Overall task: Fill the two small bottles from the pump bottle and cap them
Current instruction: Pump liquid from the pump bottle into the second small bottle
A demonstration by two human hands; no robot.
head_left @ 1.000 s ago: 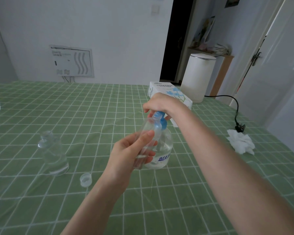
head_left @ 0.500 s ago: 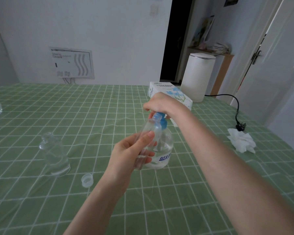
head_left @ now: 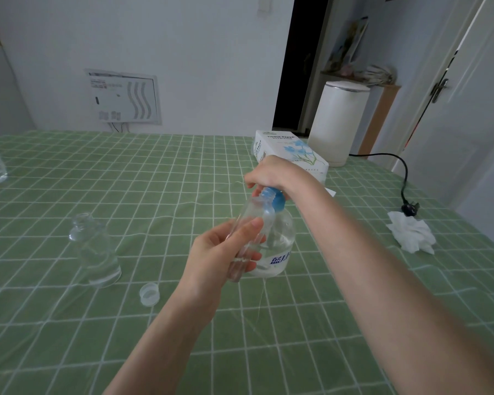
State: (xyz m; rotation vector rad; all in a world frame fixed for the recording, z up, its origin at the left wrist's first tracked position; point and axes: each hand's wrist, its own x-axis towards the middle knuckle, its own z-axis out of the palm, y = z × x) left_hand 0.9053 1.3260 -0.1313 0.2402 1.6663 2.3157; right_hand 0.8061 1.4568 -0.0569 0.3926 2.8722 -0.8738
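Head view, mid-fill at the centre of the green tablecloth (head_left: 154,181). Left hand (head_left: 220,260) wrapped round the small bottle (head_left: 248,232), thumb across its front, holding it off the cloth and tilted with its open mouth toward one o'clock. Mouth sitting right against the blue collar of the pump bottle (head_left: 280,246), itself standing on the cloth just behind. Right hand (head_left: 271,175) curled down over the pump head and gripping it. Cannot tell whether the nozzle sits inside the mouth, since those fingers hide it.

Judging by the task, best done like this:
- Bring the small bottle's mouth directly under the nozzle tip before pressing, and check the line-up by eye.
- Press in short, full strokes straight down, so as not to tip the pump bottle toward six o'clock.
- Hold the small bottle steady at its tilt; watch the level through the clear wall and stop short of the neck.
- Expect slippery sides if anything spills.

Second bottle (head_left: 94,249) standing uncapped at nine o'clock, well apart; loose cap (head_left: 149,293) lying at eight o'clock, near the left wrist. Crumpled tissue (head_left: 411,235) at three o'clock, handy for drips.
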